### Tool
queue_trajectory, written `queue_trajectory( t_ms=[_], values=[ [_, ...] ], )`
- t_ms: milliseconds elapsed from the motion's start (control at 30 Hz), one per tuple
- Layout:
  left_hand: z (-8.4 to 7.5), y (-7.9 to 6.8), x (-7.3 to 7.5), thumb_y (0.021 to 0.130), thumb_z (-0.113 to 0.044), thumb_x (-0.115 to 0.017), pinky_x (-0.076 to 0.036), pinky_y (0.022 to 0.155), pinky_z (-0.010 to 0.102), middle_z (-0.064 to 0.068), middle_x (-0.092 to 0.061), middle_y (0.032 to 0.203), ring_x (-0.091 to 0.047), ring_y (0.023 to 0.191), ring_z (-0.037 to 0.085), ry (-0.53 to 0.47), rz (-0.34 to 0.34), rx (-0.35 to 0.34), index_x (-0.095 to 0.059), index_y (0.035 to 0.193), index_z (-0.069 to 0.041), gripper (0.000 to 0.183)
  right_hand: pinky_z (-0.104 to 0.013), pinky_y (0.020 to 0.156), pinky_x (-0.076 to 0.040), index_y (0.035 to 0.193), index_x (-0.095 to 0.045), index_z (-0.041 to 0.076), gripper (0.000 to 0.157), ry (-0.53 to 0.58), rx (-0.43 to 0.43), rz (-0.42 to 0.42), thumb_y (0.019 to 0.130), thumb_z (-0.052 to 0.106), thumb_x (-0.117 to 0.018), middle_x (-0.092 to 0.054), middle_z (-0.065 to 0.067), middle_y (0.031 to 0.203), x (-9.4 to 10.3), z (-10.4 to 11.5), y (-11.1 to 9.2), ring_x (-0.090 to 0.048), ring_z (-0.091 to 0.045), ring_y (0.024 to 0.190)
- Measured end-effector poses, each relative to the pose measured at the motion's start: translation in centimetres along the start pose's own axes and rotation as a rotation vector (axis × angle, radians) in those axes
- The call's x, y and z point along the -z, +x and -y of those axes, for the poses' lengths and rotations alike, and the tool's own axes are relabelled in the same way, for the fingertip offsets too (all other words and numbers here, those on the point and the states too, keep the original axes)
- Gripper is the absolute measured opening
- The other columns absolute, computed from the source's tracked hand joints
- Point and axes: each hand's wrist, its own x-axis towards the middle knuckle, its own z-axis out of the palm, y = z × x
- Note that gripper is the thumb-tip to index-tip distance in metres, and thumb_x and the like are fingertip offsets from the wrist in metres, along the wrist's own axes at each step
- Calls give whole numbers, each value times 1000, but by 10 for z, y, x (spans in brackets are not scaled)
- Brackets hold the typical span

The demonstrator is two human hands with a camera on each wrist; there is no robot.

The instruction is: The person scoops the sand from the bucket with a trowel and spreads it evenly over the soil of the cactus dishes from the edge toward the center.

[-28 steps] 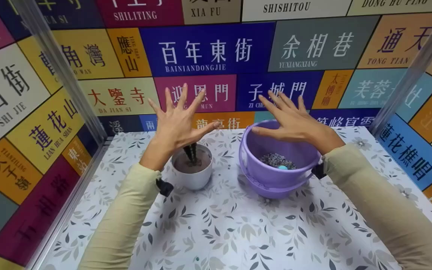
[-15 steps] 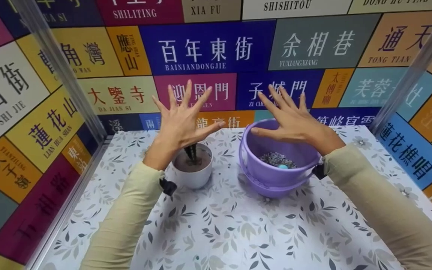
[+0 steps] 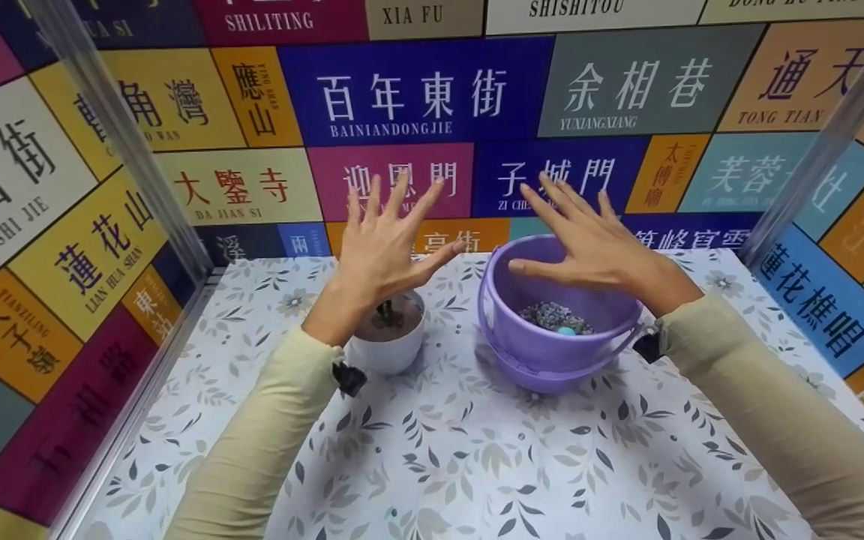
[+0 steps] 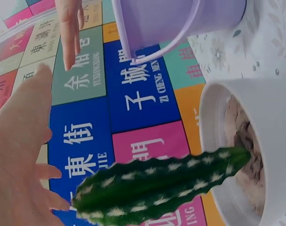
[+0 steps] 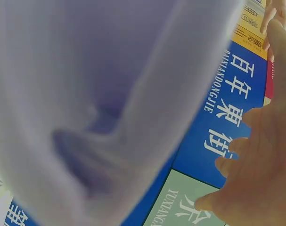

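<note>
My left hand [image 3: 378,259], fingers spread and straight, hovers above a white flowerpot [image 3: 391,354] and holds nothing. A ridged green cactus [image 4: 164,186] rises from the brown soil in that pot, its tip close to my left hand in the left wrist view; the head view hides most of it behind the hand. My right hand [image 3: 593,251], also spread, is over the rim of a purple bucket [image 3: 556,364] with a handle. Inside the bucket lie grey gravel [image 3: 548,315] and a small turquoise object [image 3: 566,331]. The bucket wall looms blurred in the right wrist view.
The table carries a white cloth [image 3: 447,457] with a grey leaf pattern. Panels [image 3: 417,94] of coloured blocks with Chinese lettering close in the back and both sides. Metal posts [image 3: 132,150] stand at the corners.
My left hand has drifted to the right and slightly lower, covering more of the cactus. My right hand has barely shifted right. The pot and bucket have stayed put.
</note>
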Motion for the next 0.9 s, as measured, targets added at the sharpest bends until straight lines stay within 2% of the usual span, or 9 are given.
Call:
queue_trajectory(
  t_ms=[133, 233, 267, 333, 433, 500, 567, 733, 900],
  values=[
    [-6, 0, -4, 99, -83, -44, -9, 139, 60, 10, -20, 182, -19, 168, 41, -27, -50, -33, -15, 174, -44, 89, -74, 133, -1, 172, -3, 48, 106, 10, 13, -19, 91, 84, -61, -2, 5, 184, -1, -3, -3, -10, -32, 171],
    [-11, -1, -8, 101, -79, -46, -16, 139, 54, 12, -27, 180, -27, 166, 39, -39, -80, -64, -22, 174, -39, 87, -73, 133, -14, 173, -11, 45, 103, -2, 26, -36, 92, 83, -61, -11, 2, 184, -2, -5, -6, -22, -37, 168],
    [-13, -1, -10, 101, -79, -46, -19, 138, 53, 12, -29, 179, -30, 165, 38, -37, -89, -75, -24, 173, -37, 86, -72, 131, -20, 173, -15, 43, 101, -9, 31, -44, 93, 82, -61, -16, 0, 183, -2, -6, -7, -26, -39, 166],
    [-19, -2, -13, 103, -78, -44, -26, 136, 53, 12, -34, 177, -35, 163, 38, -46, -103, -92, -28, 173, -35, 84, -72, 126, -31, 170, -33, 35, 92, -16, 40, -66, 95, 79, -62, -30, -5, 179, -4, -6, -9, -39, -42, 159],
    [-27, -3, -19, 105, -74, -44, -43, 127, 55, 12, -41, 174, -45, 157, 38, -66, -130, -118, -33, 171, -31, 80, -67, 111, -49, 150, -61, 23, 68, -25, 40, -81, 100, 69, -64, -53, -8, 160, -6, -4, -12, -60, -41, 138],
    [-32, -4, -24, 107, -71, -44, -52, 118, 57, 13, -45, 171, -51, 153, 37, -85, -142, -130, -36, 171, -29, 76, -61, 99, -56, 132, -71, 19, 53, -33, 36, -81, 102, 62, -66, -62, -6, 141, -7, -3, -13, -67, -35, 120],
    [-38, -4, -29, 108, -69, -44, -58, 110, 57, 13, -48, 169, -55, 150, 37, -101, -146, -142, -38, 170, -27, 74, -54, 90, -60, 122, -74, 18, 43, -50, 30, -67, 103, 56, -68, -65, -4, 128, -9, -2, -14, -69, -30, 108],
    [-49, -7, -40, 110, -67, -43, -62, 104, 57, 14, -51, 166, -59, 145, 38, -155, -120, -164, -43, 167, -22, 72, -42, 76, -60, 109, -77, 21, 29, -66, 38, -17, 102, 49, -71, -73, 1, 100, -12, 0, -14, -69, -19, 87],
    [-58, -13, -50, 111, -66, -42, -64, 98, 56, 16, -57, 159, -67, 134, 39, -207, -51, -177, -47, 163, -21, 69, -35, 68, -57, 101, -77, 22, 27, -53, 43, 91, 103, 48, -70, -74, 6, 84, -15, 2, -15, -65, -12, 72]
  ],
)
